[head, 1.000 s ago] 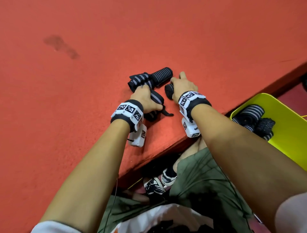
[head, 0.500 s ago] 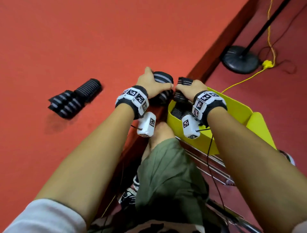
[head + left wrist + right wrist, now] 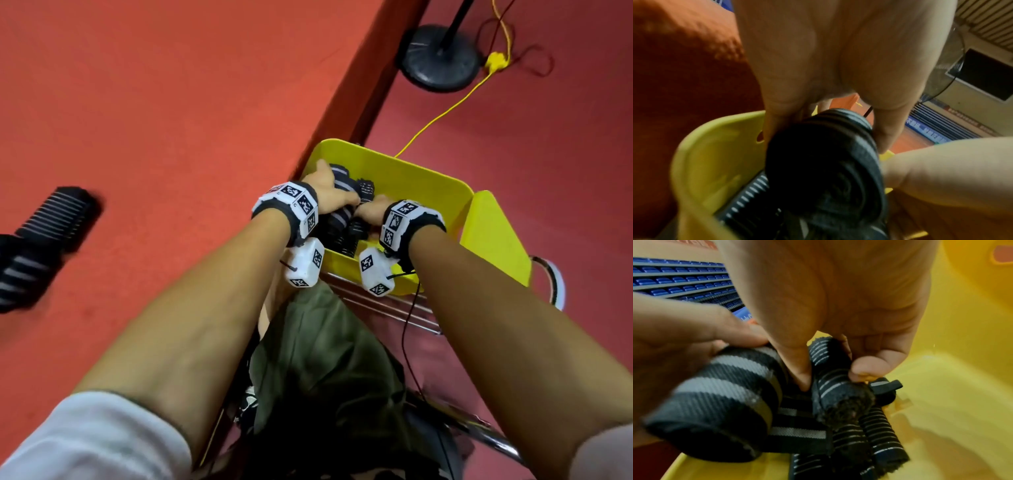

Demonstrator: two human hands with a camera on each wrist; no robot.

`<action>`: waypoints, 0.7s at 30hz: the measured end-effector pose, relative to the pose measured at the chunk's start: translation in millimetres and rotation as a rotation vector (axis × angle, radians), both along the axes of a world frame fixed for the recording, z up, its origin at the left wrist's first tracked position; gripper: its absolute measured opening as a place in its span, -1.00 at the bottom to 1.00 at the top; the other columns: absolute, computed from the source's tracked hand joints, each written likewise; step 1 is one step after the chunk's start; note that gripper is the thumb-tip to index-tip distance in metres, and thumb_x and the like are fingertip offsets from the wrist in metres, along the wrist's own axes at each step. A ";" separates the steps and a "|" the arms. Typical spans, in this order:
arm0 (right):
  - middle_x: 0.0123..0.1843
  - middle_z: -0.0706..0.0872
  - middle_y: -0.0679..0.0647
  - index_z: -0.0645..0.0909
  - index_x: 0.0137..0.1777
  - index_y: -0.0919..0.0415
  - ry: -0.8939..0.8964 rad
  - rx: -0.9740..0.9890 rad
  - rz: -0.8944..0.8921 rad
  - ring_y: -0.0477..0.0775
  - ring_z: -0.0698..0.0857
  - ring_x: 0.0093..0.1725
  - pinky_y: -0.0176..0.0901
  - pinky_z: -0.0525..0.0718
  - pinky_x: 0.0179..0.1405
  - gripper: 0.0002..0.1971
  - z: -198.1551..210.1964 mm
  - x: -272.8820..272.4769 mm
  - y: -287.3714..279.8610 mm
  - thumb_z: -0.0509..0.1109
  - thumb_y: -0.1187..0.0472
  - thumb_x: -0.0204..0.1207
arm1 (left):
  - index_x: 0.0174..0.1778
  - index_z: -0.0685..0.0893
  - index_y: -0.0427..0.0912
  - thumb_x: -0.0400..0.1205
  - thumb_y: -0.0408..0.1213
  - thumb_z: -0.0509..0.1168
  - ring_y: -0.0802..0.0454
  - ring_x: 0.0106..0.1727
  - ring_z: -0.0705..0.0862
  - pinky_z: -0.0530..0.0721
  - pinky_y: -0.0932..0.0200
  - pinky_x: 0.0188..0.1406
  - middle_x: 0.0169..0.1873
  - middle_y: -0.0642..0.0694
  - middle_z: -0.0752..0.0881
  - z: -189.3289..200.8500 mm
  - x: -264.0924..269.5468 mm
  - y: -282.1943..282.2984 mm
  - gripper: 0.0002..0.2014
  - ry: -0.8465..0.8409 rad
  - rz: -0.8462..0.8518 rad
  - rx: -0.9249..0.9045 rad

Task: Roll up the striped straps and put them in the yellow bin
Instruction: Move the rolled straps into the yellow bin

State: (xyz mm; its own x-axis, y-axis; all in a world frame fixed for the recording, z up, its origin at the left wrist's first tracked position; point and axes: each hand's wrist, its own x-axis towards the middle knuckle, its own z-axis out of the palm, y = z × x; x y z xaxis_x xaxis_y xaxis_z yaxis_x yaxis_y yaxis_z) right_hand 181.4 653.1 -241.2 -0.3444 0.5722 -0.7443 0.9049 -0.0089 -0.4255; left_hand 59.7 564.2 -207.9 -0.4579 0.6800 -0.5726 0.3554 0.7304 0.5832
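Both hands have dropped from the bin's rim down inside it since half a second ago. Nearest, the left hand [image 3: 325, 193] wraps its fingers round a thick rolled black strap with broad grey stripes [image 3: 719, 404], and the right hand [image 3: 371, 210] pinches a thinner rolled black strap with fine white stripes [image 3: 835, 386]; both rolls hang just above other rolled straps [image 3: 879, 436] lying in the yellow plastic bin [image 3: 428, 185]. Further left, two more rolled striped straps [image 3: 44, 236] lie on the red felt tabletop [image 3: 171, 102].
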 end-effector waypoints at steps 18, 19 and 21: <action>-0.01 0.75 0.09 0.56 -0.14 0.06 0.107 0.010 -0.180 0.23 0.78 0.05 0.22 0.80 0.19 -0.58 -12.0 -16.6 10.7 0.65 -0.20 0.33 | -0.11 0.69 -0.17 0.14 0.06 0.75 -0.39 -0.09 0.79 0.82 -0.37 -0.11 -0.11 -0.24 0.77 -98.6 -47.0 46.0 -0.43 0.365 -0.491 -0.497; -0.04 0.75 0.09 0.55 -0.14 0.07 0.124 0.046 -0.212 0.24 0.79 0.03 0.22 0.81 0.16 -0.55 -12.4 -18.8 12.4 0.63 -0.25 0.35 | -0.17 0.68 -0.15 0.15 0.01 0.74 -0.39 -0.11 0.79 0.82 -0.37 -0.13 -0.15 -0.23 0.76 -103.0 -50.1 47.3 -0.49 0.358 -0.502 -0.488; -0.03 0.79 0.14 0.59 -0.09 0.14 0.150 0.080 -0.242 0.27 0.82 -0.01 0.26 0.82 0.12 -0.48 -15.0 -22.9 15.1 0.60 -0.31 0.38 | -0.17 0.68 -0.14 0.19 -0.08 0.72 -0.36 -0.11 0.79 0.83 -0.34 -0.11 -0.17 -0.21 0.75 -84.5 -44.5 42.1 -0.55 0.370 -0.518 -0.467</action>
